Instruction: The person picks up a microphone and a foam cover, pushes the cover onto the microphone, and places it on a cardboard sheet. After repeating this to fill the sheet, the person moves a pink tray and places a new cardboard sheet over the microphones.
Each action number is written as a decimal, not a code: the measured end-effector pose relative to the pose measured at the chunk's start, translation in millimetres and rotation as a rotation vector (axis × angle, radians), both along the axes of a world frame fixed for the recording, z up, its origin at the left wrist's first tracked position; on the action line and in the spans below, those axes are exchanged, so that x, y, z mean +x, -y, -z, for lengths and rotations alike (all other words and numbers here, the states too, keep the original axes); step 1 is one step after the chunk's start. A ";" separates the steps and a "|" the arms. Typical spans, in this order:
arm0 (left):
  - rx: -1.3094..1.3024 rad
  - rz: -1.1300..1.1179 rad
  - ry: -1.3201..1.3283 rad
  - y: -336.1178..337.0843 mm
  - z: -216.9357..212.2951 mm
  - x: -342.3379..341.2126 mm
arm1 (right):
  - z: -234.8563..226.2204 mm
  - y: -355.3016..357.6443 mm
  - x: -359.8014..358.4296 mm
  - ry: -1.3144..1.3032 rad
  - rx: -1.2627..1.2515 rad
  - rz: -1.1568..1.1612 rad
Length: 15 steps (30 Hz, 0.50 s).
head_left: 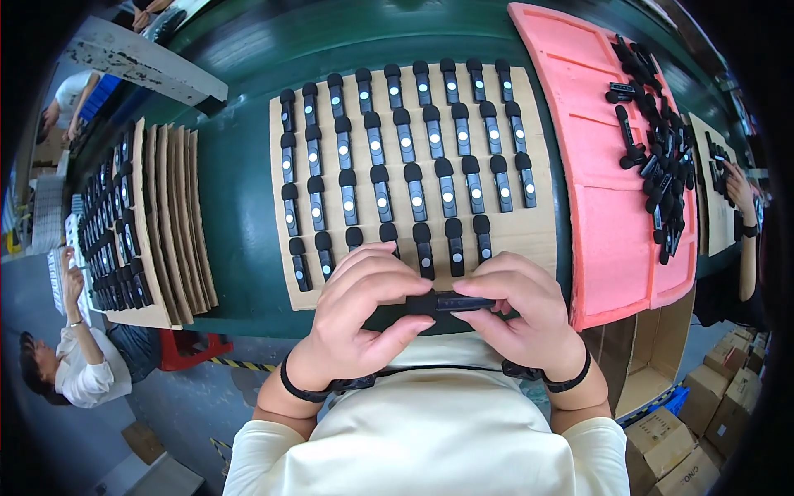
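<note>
Close to my body, at the near edge of the cardboard sheet (521, 236), I hold a small black microphone (448, 302) with a foam cap level between both hands. My left hand (360, 310) has thumb and forefinger closed around its foam-capped end. The other end is pinched between the thumb and fingers of my right hand (529, 310). Behind my hands, rows of similar black microphones (412, 183) lie on the sheet, each with a foam cap and a pale round dot. My left fingers partly cover the nearest row.
A pink foam tray (600, 223) on the right holds a heap of black microphones (662, 165). Stacked cardboard sheets (178, 223) with more microphones stand at left on the green table (236, 207). One co-worker (83, 355) is at left; another's hand (738, 188) is at far right.
</note>
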<state>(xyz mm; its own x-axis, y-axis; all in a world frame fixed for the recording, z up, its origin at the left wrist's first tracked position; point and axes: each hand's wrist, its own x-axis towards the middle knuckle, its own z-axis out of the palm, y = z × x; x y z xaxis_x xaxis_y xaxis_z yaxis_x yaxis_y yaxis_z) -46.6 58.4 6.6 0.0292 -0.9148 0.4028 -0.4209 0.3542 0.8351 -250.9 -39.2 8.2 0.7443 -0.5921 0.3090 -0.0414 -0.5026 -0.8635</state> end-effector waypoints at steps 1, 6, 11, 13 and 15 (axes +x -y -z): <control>0.001 0.001 -0.001 0.7 -0.5 -0.3 | 2.9 0.9 1.0 0.035 -0.049 -0.001; 0.053 0.039 0.067 2.7 0.2 -2.1 | 5.0 0.0 5.4 0.101 -0.139 0.012; 0.012 -0.010 0.102 4.1 0.9 -6.9 | -0.7 -2.8 5.1 0.057 -0.095 0.070; 0.005 -0.022 0.116 3.3 -0.7 -6.5 | 0.8 -3.3 6.7 0.061 -0.124 0.068; 0.002 -0.028 0.126 2.5 -3.3 -6.2 | 2.9 -3.7 8.3 0.071 -0.180 0.067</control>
